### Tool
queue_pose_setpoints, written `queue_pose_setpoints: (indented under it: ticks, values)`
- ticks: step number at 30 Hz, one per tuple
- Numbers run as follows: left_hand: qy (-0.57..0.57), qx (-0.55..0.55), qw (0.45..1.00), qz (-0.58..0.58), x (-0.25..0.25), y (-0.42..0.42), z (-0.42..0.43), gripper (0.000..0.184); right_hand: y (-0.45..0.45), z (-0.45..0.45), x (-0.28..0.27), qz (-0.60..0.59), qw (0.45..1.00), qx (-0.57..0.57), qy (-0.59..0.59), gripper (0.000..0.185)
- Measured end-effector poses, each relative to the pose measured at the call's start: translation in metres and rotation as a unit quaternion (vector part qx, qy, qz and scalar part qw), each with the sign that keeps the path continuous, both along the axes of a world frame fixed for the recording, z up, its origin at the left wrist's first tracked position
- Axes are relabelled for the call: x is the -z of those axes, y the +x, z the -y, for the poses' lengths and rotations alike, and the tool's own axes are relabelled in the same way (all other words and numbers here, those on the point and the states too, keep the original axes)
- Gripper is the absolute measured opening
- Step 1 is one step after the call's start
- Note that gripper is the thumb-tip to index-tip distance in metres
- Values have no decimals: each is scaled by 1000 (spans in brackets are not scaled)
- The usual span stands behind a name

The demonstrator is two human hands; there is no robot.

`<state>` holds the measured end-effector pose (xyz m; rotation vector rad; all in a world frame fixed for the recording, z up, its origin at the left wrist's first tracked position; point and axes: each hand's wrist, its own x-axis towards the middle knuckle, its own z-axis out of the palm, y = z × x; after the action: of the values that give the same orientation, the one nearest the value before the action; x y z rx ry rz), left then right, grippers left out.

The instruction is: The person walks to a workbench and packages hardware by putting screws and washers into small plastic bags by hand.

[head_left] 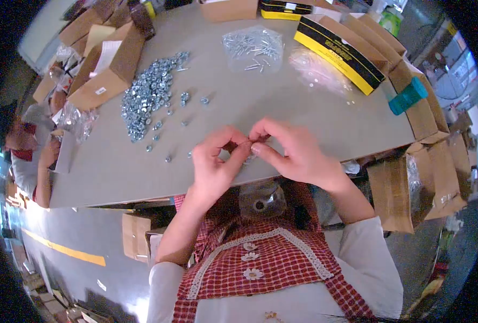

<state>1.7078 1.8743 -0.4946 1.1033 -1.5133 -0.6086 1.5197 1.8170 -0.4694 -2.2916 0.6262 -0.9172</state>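
Observation:
My left hand and my right hand meet above the table's near edge, thumbs and forefingers pinched together at one spot. Whatever they pinch is too small to make out. Beneath the fingertips lie some small shiny pieces, partly hidden. A heap of metal nuts spreads over the left part of the grey table, with a few loose ones between it and my left hand. Farther back, a clear plastic bag has screws on it. Right of that is a pinkish bag with small pale discs.
Beyond the bags stands a black and yellow box. A teal container rests at the right edge among cardboard boxes. An open cardboard box stands at the back left, near a co-worker. A clear bag hangs below the table edge.

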Motion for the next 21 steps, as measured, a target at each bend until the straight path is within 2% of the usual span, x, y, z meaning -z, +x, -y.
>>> queue_pose_setpoints:
  ticks: [4, 9, 10, 11, 13, 16, 17, 19, 21]
  values:
    - [79, 64, 992, -81, -6, -9, 2, 3, -18, 1, 2, -30, 999, -10, 18, 14]
    - [133, 126, 965, -188, -8, -19, 10, 3, -52, -4, -3, -21, 990, -42, 134, 17]
    - [139, 118, 969, -168, -11, -25, 12, 3, -63, -5, -4, -16, 988, -43, 150, 18]
    - [143, 117, 971, -151, -13, -32, 12, 5, -72, -9, -5, 3, 974, -33, 224, 18]
    - [178, 119, 963, -164, -6, -44, 16, 6, -95, -22, -8, 49, 930, 3, 364, 17]
    - [220, 112, 945, -215, 15, -38, 25, 6, -148, -40, 9, 305, 856, 130, 397, 12]
    - [224, 105, 946, -209, 19, -34, 24, 5, -162, -43, 13, 363, 838, 240, 330, 12]
    - [218, 99, 951, -196, 22, -36, 22, 5, -211, -39, 25, 435, 796, 379, 183, 11]
    - [196, 97, 959, -182, 23, -38, 22, 4, -249, -42, 21, 440, 776, 450, 53, 11]
